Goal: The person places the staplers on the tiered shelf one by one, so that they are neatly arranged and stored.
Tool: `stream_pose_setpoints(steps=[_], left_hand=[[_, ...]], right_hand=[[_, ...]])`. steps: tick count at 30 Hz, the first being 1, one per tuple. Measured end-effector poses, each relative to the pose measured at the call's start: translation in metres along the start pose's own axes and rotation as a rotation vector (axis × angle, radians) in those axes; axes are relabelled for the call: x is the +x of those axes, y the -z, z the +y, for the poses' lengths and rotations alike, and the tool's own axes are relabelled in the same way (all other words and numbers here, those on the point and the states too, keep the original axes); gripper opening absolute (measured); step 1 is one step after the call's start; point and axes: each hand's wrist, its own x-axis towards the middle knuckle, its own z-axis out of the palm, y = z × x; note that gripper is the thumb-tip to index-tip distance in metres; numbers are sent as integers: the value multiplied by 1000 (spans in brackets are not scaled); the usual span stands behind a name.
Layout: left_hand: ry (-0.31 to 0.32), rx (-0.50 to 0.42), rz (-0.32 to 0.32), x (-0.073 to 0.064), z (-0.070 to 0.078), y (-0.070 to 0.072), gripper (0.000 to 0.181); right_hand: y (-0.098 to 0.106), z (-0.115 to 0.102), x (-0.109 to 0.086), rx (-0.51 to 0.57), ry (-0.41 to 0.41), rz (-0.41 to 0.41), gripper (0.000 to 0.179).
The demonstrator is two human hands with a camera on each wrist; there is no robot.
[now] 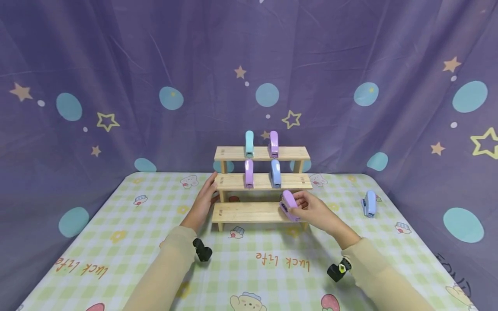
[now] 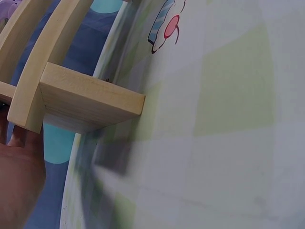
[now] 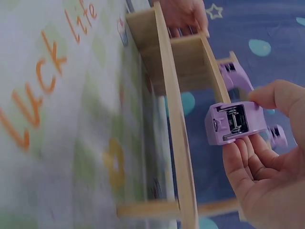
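Note:
My right hand (image 1: 317,210) pinches a purple stapler (image 1: 289,205) between thumb and fingers, tilted over the right end of the lowest tier of a three-tier wooden rack (image 1: 249,211). Its metal front mechanism faces the right wrist view, where the same purple stapler (image 3: 236,123) is close to the plank. At the rack's left side my left hand (image 1: 203,201) rests with fingers extended against the middle tier; some fingertips are hidden behind the wood. A teal stapler (image 1: 249,144) and a purple one stand on the top tier. The middle tier bears a purple stapler (image 1: 249,173) and a blue stapler (image 1: 276,173).
Another blue stapler (image 1: 369,204) stands on the table to the right of the rack. A green-and-white checked cloth (image 1: 241,280) with printed figures covers the table. Behind it hangs a purple curtain (image 1: 218,47) with stars and dots.

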Motion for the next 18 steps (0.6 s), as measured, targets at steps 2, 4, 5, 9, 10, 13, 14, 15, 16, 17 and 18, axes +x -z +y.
stream_pose_setpoints(steps=[2,4,5,9,10,13,14,15,16,17,18], left_hand=[[-4,-1,1,0,0,0,54],[-5,0,-3,0,1,0,54],[-4,2,-4,0,0,0,54],[-6,9,-6,0,-1,1,55],[-7,8,-5,0,-1,1,55],[-9,5,-3,1,-1,1,54],[-6,5,-2,0,-1,1,54],[-5,6,-3,0,-1,1,55],[-3,7,-2,0,-1,1,55],[-2,8,-2,0,-1,1,55],[-2,9,-2,1,-1,1,55]], right_hand=[[-9,-3,3,15,15,0,40],[-18,-7,6,29,26,8,39],[-23,-9,8,37,30,13,40],[-41,-13,15,83,23,8,40],[-45,-13,16,95,14,4,40],[-58,-14,21,131,4,-5,42],[-61,-14,22,143,0,-3,42],[-65,-15,24,150,-2,-2,42],[-68,-15,25,157,-5,0,42],[-71,-15,26,161,-9,2,42],[-74,-16,28,164,-12,3,41]])
